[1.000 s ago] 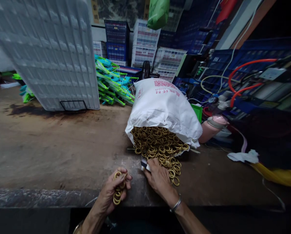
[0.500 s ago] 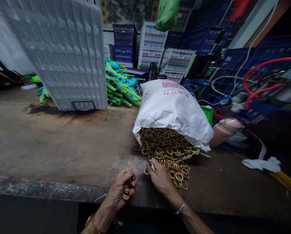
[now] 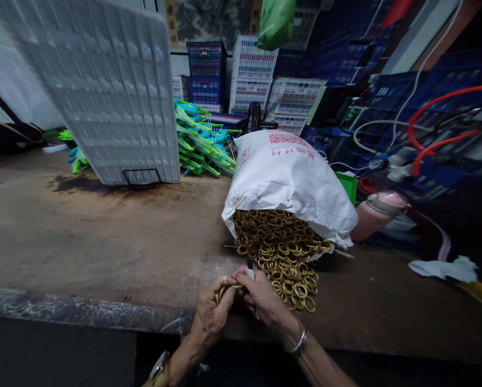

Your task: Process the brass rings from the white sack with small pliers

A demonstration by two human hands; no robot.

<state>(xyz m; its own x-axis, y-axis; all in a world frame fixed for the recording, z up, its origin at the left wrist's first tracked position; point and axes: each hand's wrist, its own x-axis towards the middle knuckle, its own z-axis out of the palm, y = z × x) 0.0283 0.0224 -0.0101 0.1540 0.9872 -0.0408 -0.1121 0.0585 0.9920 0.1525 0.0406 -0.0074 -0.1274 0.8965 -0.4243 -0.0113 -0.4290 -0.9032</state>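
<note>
A white woven sack (image 3: 289, 177) lies on its side on the brown workbench (image 3: 104, 242), and several brass rings (image 3: 281, 252) spill from its open mouth. My left hand (image 3: 212, 312) is closed around a bunch of brass rings near the bench's front edge. My right hand (image 3: 261, 298) touches the left hand and pinches a small dark-and-white tool (image 3: 250, 267) together with a ring. Both hands sit just in front of the spilled pile. A bracelet is on my right wrist, a watch on my left.
A big white moulded tray (image 3: 104, 91) leans upright at the back left. Green and blue parts (image 3: 198, 140) are heaped behind it, with stacked crates (image 3: 249, 70) beyond. A pink bottle (image 3: 376, 212), hoses and white cloth (image 3: 442, 267) crowd the right side.
My right hand left the ring pile and came back to meet my left hand. The left hand shifted right, still gripping its rings. The view drifted slightly left.
</note>
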